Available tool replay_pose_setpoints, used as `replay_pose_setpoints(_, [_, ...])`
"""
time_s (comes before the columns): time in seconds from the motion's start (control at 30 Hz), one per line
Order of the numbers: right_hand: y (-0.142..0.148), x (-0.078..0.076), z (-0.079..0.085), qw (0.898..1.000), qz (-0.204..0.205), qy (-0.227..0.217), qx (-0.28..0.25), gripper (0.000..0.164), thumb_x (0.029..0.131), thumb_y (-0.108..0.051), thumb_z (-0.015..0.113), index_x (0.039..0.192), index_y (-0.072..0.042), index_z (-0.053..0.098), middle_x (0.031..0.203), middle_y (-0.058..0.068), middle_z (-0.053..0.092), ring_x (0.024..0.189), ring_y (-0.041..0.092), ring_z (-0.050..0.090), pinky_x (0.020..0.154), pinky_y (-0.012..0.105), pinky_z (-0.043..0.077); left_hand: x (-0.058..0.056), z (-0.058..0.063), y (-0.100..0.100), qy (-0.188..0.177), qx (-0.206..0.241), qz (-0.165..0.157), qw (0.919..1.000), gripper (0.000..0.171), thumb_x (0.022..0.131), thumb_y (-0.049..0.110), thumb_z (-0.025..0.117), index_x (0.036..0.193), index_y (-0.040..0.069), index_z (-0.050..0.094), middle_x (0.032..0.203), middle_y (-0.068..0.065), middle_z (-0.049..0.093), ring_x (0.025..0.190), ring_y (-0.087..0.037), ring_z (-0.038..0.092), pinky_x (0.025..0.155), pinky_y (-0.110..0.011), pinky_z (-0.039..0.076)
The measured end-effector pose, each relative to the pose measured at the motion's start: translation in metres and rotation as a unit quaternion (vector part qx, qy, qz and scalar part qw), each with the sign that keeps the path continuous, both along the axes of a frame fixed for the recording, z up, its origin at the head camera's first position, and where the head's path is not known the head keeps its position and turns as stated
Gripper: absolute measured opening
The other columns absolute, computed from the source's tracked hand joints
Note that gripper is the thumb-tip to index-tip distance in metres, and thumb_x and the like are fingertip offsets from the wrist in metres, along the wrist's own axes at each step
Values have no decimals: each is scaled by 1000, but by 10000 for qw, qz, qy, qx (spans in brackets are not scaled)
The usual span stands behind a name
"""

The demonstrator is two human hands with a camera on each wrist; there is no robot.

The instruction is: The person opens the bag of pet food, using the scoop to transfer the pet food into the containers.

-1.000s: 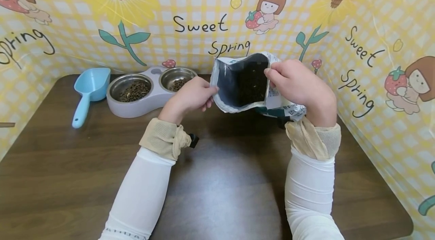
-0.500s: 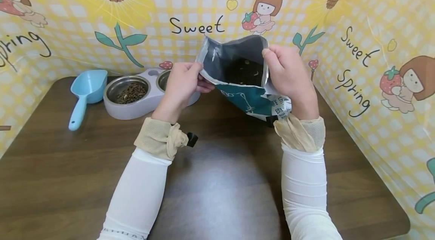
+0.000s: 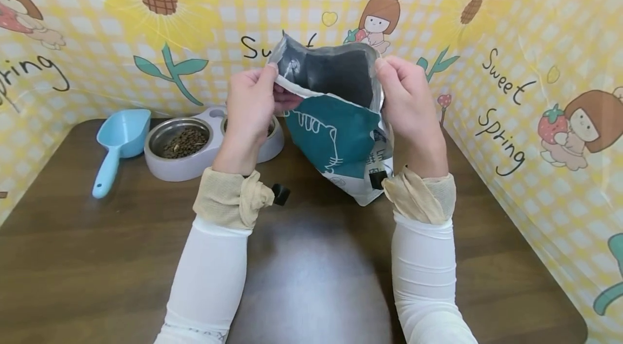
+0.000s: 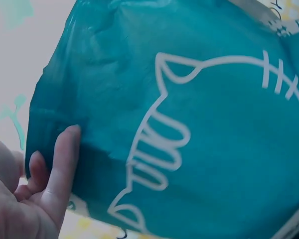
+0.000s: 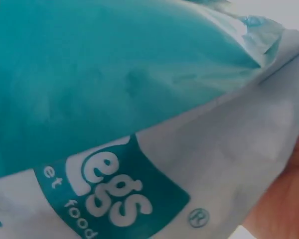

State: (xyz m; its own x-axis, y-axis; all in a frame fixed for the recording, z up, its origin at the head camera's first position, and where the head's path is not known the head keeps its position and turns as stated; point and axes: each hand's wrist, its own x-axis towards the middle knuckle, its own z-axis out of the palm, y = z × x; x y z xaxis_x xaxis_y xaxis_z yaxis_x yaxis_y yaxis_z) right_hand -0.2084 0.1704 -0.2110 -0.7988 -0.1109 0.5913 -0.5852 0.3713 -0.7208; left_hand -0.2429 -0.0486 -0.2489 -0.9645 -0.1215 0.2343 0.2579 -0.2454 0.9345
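A teal and white pet food bag [image 3: 331, 133] with a white cat outline hangs between my hands, its silver-lined mouth spread wide. My left hand [image 3: 250, 114] pinches the left end of the rim between thumb and fingers. At the right end, my right hand [image 3: 411, 106] grips the other corner of the mouth. In the left wrist view, fingers [image 4: 62, 169] lie against the bag's teal front. Printed lettering on the bag [image 5: 114, 184] fills much of the right wrist view, with part of the right hand at its edge. The bag's contents are out of sight.
A grey double feeder [image 3: 175, 171] stands at the back left, its left steel bowl [image 3: 156, 141] holding brown kibble. My left hand partly covers its right bowl. Further left lies a light blue scoop [image 3: 121, 133]. A patterned yellow cloth [image 3: 204, 8] rises behind the brown table [image 3: 311, 257].
The bag has tipped from lying toward me to upright, its mouth rising and its teal front coming into view. Both hands have moved up and slightly left with it; the kibble inside went out of sight.
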Motion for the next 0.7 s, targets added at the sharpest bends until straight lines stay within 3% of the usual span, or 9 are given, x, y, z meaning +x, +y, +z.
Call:
replay_pose_setpoints(0.27, [20, -19, -7, 9945, -959, -309, 282, 41, 105, -27, 44, 66, -14, 48, 57, -1, 37, 53, 19, 39, 45, 26, 28, -13, 0, 22, 471, 298, 402, 9976, 38, 103, 13, 49, 95, -17, 71, 62, -6, 72, 62, -27, 72, 55, -28, 62])
replay_pose_setpoints(0.4, [26, -19, -8, 9954, -764, -503, 278, 36, 104, -33, 46, 73, -14, 51, 57, -3, 37, 50, 19, 38, 47, 28, 30, -13, 2, 27, 502, 240, 592, 9967, 38, 103, 13, 49, 95, -16, 72, 65, -10, 73, 62, -26, 72, 56, -29, 62])
replay_pose_setpoints(0.5, [28, -16, -5, 9974, -378, -494, 365, 29, 102, -32, 50, 78, -16, 50, 60, -4, 36, 50, 18, 37, 48, 28, 30, -12, 4, 27, 541, 129, 729, 9958, 39, 103, 16, 49, 95, -14, 73, 69, -12, 75, 63, -25, 73, 57, -29, 63])
replay_pose_setpoints(0.6, [26, -13, -3, 9960, -162, -473, 736, 24, 97, -32, 60, 85, -16, 47, 70, 0, 40, 62, 19, 41, 53, 28, 33, -13, 5, 25, 612, 167, 892, 9940, 40, 103, 18, 51, 91, -12, 74, 69, -11, 75, 62, -25, 72, 56, -28, 62])
replay_pose_setpoints(0.7, [24, -11, -3, 9905, -312, -530, 1227, 34, 91, -36, 68, 95, -11, 46, 80, 4, 44, 72, 20, 44, 58, 29, 36, -15, 5, 23, 693, 273, 890, 9932, 40, 103, 20, 53, 87, -11, 73, 65, -7, 74, 61, -25, 72, 56, -28, 62])
